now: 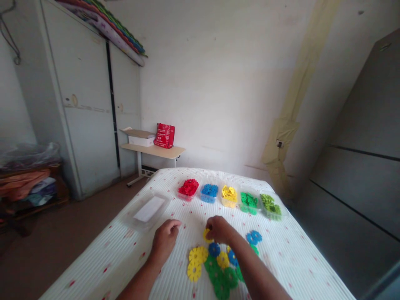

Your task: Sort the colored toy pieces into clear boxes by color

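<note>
My right hand is closed in a pinch on a yellow flower-shaped plastic disc just above a loose pile of yellow, blue and green discs on the white spotted bed cover. To its left, my left hand rests on the cover with fingers curled; I see nothing in it. Beyond the hands stands a row of clear trays with sorted discs: red, blue, yellow, dark green and light green.
A clear lid or flat box lies at the left of the bed. A small desk with a red bag and a box stands by the far wall. A white wardrobe is at the left, a grey cabinet at the right.
</note>
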A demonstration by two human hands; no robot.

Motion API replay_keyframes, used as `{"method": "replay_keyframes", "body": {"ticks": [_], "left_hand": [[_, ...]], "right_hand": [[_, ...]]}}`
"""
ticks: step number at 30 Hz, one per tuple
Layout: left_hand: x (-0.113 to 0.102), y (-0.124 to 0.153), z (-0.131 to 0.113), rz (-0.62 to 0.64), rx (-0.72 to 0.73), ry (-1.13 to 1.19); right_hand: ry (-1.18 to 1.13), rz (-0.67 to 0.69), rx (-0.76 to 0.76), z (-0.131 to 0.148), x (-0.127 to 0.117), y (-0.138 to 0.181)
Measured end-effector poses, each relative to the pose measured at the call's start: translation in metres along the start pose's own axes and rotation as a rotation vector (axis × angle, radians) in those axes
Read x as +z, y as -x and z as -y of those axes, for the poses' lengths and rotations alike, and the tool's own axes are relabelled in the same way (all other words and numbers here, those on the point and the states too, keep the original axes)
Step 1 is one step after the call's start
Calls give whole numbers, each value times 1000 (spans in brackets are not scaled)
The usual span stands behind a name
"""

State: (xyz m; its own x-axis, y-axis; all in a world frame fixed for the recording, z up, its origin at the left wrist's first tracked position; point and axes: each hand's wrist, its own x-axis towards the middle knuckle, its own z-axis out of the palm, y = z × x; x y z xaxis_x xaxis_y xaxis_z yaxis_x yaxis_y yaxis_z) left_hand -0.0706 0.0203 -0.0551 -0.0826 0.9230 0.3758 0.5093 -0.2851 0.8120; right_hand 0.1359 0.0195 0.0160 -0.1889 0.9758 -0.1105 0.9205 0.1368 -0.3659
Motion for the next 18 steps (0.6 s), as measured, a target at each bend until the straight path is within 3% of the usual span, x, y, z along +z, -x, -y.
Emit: {"method": "replay_keyframes", "body": {"ticks": [3,6,9,13,18], "left_hand": [[0,-1,-1,4,-13,15],[0,-1,-3,2,-14,12],[0,-1,-2,-5,-10,14],[1,-1,2,2,0,12],[1,0,0,14,-4,-8]], "right_hand": [[-26,-99,85,-20,-34,-10],[-31,-339,172,-36,-71,-20],[-15,-500,237,-47,-89,-20],[-3,-491,233,-57,-71,1],[-23,-302,219,-72,-22,39]]}}
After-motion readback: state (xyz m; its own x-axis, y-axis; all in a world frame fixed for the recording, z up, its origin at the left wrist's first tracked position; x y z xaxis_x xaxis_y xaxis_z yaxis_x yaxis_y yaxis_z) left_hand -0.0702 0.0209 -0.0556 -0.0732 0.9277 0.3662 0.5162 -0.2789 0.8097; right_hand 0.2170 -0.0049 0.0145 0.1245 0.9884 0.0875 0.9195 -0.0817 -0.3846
